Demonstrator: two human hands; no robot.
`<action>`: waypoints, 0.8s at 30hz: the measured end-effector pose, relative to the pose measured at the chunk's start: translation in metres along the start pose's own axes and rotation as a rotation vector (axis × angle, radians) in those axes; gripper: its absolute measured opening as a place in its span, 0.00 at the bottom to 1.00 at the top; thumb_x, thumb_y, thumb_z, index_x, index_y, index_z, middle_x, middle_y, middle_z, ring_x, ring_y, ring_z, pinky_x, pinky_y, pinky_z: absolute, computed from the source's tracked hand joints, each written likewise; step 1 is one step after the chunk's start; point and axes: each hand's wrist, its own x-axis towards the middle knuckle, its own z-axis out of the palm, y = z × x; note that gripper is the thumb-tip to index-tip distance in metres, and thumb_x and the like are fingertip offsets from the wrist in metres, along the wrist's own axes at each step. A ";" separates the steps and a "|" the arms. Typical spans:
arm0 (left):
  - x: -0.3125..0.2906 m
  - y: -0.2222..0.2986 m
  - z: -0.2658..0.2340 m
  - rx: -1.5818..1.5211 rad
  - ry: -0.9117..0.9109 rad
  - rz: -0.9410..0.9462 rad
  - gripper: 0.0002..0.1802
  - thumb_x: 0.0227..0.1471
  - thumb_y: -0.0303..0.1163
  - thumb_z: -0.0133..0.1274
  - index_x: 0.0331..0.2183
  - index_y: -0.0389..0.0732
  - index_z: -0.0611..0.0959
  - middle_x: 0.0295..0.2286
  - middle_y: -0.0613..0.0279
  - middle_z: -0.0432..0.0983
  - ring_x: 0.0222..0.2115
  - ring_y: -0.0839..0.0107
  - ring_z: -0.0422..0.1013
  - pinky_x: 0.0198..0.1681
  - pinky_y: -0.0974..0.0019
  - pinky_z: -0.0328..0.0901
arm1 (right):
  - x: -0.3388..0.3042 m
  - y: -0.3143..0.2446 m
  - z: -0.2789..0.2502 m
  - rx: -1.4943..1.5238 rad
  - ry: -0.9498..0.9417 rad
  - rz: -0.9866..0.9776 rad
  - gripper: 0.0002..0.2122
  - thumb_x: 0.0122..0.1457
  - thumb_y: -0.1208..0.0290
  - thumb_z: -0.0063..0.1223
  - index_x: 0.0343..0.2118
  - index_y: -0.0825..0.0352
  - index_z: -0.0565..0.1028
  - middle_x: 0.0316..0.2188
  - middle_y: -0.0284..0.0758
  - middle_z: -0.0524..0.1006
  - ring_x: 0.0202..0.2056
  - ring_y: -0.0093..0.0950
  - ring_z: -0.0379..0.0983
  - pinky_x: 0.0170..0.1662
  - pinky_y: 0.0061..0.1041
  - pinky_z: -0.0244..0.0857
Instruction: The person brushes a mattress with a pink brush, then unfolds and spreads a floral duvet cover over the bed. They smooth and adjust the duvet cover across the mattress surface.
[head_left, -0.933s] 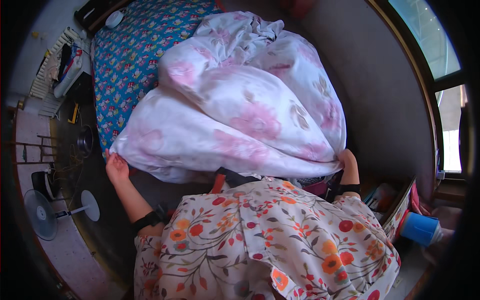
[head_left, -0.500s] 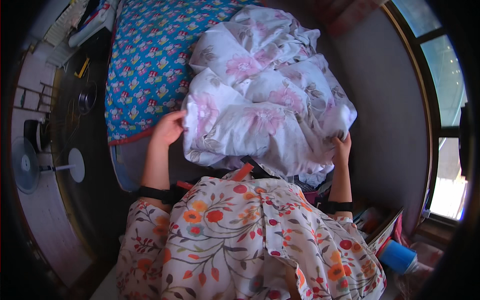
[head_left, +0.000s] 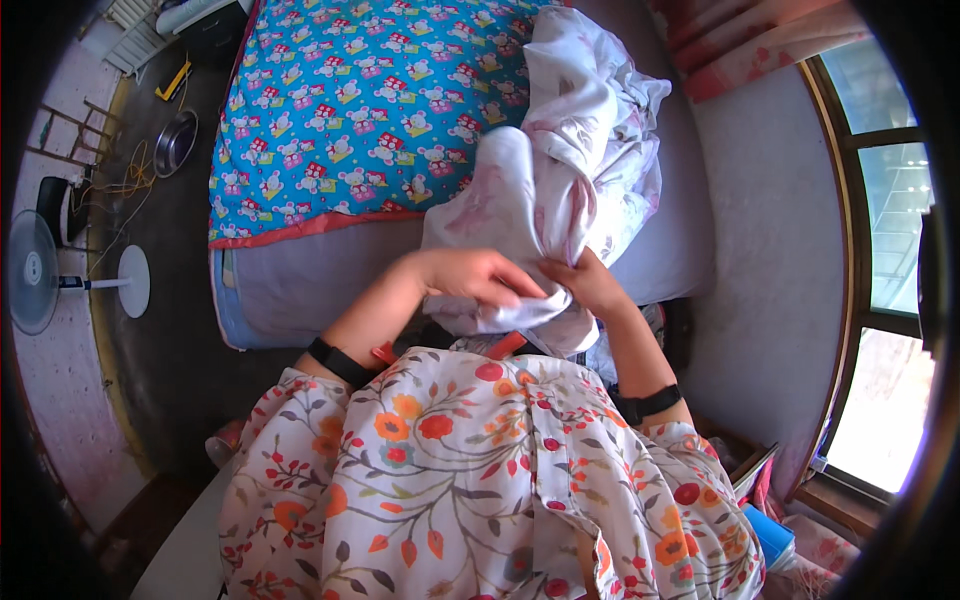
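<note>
A white quilt with pale pink flowers (head_left: 600, 130) lies bunched in a long heap on the right part of the bed, its near end gathered in front of me. My right hand (head_left: 590, 285) is closed on a bunched fold at this near end. Beside it, my left hand (head_left: 475, 275) lies over the fabric, fingers stretched toward the right hand and slightly blurred. Its fingers look apart, with no cloth gripped in them. The two hands are close together but not touching.
A blue cartoon-print sheet with a red edge (head_left: 360, 120) covers the bed's left part, over a pale mattress (head_left: 310, 275). At left are a standing fan (head_left: 35, 270), a metal basin (head_left: 177, 143) and cords. A wall (head_left: 760, 220) and window (head_left: 890, 230) bound the right side.
My hands, earlier wide apart at the quilt's two near corners, have come together at the middle. The quilt has narrowed and shifted right, uncovering more blue sheet and mattress.
</note>
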 end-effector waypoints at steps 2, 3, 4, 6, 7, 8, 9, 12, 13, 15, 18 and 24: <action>-0.020 -0.011 -0.023 -0.352 0.349 0.050 0.18 0.56 0.40 0.52 0.45 0.42 0.79 0.38 0.68 0.76 0.40 0.76 0.69 0.44 0.72 0.63 | -0.019 -0.012 -0.014 -0.140 -0.115 0.061 0.14 0.57 0.77 0.52 0.46 0.70 0.73 0.39 0.33 0.77 0.41 0.23 0.72 0.47 0.25 0.66; -0.018 -0.017 -0.032 -0.329 0.601 0.083 0.20 0.55 0.42 0.52 0.46 0.41 0.78 0.39 0.66 0.76 0.41 0.75 0.70 0.45 0.71 0.63 | -0.030 -0.016 -0.013 -0.130 -0.214 0.096 0.16 0.56 0.79 0.49 0.48 0.70 0.72 0.42 0.33 0.76 0.44 0.22 0.70 0.50 0.25 0.64; -0.013 -0.024 -0.039 -0.313 0.838 0.138 0.22 0.54 0.45 0.53 0.46 0.41 0.78 0.40 0.65 0.76 0.43 0.74 0.70 0.46 0.70 0.63 | -0.038 -0.020 -0.010 -0.172 -0.325 0.024 0.17 0.55 0.80 0.51 0.49 0.69 0.71 0.44 0.34 0.75 0.46 0.23 0.68 0.52 0.25 0.62; 0.015 -0.032 -0.047 -0.314 0.829 -0.025 0.25 0.53 0.46 0.53 0.48 0.39 0.76 0.43 0.62 0.74 0.45 0.72 0.68 0.48 0.68 0.62 | -0.043 -0.022 0.008 -0.107 -0.495 0.002 0.17 0.54 0.79 0.54 0.48 0.69 0.72 0.43 0.34 0.75 0.44 0.25 0.69 0.51 0.26 0.62; 0.031 -0.034 -0.048 -0.313 0.824 -0.105 0.27 0.53 0.47 0.53 0.49 0.39 0.75 0.45 0.61 0.74 0.47 0.71 0.68 0.49 0.66 0.62 | -0.039 -0.020 0.021 -0.031 -0.675 -0.211 0.15 0.53 0.75 0.55 0.45 0.70 0.74 0.39 0.38 0.77 0.42 0.27 0.71 0.48 0.26 0.64; 0.044 -0.035 -0.049 -0.460 0.558 -0.149 0.30 0.51 0.45 0.56 0.51 0.36 0.73 0.44 0.58 0.74 0.46 0.71 0.68 0.50 0.65 0.61 | -0.035 -0.015 0.031 -0.205 -0.720 -0.265 0.15 0.52 0.69 0.56 0.41 0.72 0.75 0.34 0.42 0.79 0.37 0.28 0.73 0.42 0.27 0.66; 0.062 -0.036 -0.040 -0.354 0.620 -0.019 0.28 0.51 0.42 0.56 0.50 0.37 0.74 0.42 0.60 0.75 0.44 0.71 0.69 0.50 0.65 0.62 | -0.029 -0.007 0.031 -0.459 -0.772 -0.146 0.16 0.52 0.67 0.56 0.40 0.73 0.75 0.33 0.43 0.79 0.35 0.28 0.73 0.39 0.28 0.66; 0.076 -0.022 -0.039 -0.400 0.785 0.021 0.17 0.48 0.33 0.54 0.41 0.36 0.79 0.35 0.60 0.78 0.36 0.71 0.74 0.44 0.67 0.66 | -0.019 0.032 0.011 -0.325 -0.627 -0.038 0.15 0.52 0.64 0.56 0.36 0.72 0.77 0.26 0.39 0.78 0.30 0.25 0.72 0.35 0.29 0.65; 0.071 -0.015 -0.044 -0.438 0.811 0.142 0.17 0.47 0.32 0.54 0.40 0.36 0.79 0.34 0.60 0.78 0.36 0.71 0.74 0.43 0.68 0.66 | -0.019 0.048 -0.011 -0.283 -0.592 0.116 0.14 0.53 0.63 0.56 0.37 0.70 0.78 0.26 0.35 0.78 0.30 0.23 0.71 0.35 0.27 0.65; 0.060 0.001 -0.048 -0.476 0.802 0.326 0.18 0.44 0.31 0.54 0.40 0.37 0.79 0.33 0.61 0.78 0.34 0.72 0.74 0.42 0.68 0.66 | -0.014 0.078 -0.040 -0.318 -0.152 0.530 0.14 0.54 0.61 0.57 0.38 0.66 0.79 0.29 0.33 0.79 0.32 0.23 0.72 0.38 0.27 0.66; 0.061 0.015 -0.023 -0.381 0.487 0.325 0.18 0.42 0.29 0.55 0.39 0.37 0.79 0.31 0.64 0.78 0.33 0.75 0.73 0.42 0.69 0.67 | -0.008 0.098 -0.082 -0.428 -0.151 0.360 0.27 0.50 0.53 0.59 0.50 0.66 0.72 0.42 0.39 0.77 0.42 0.28 0.72 0.43 0.25 0.67; 0.077 0.016 0.011 0.549 -0.159 -0.226 0.14 0.44 0.38 0.57 0.30 0.36 0.80 0.23 0.57 0.78 0.24 0.70 0.72 0.30 0.63 0.65 | 0.047 0.020 -0.152 0.292 0.435 -0.098 0.37 0.49 0.61 0.60 0.60 0.67 0.56 0.59 0.48 0.60 0.57 0.41 0.60 0.51 0.36 0.64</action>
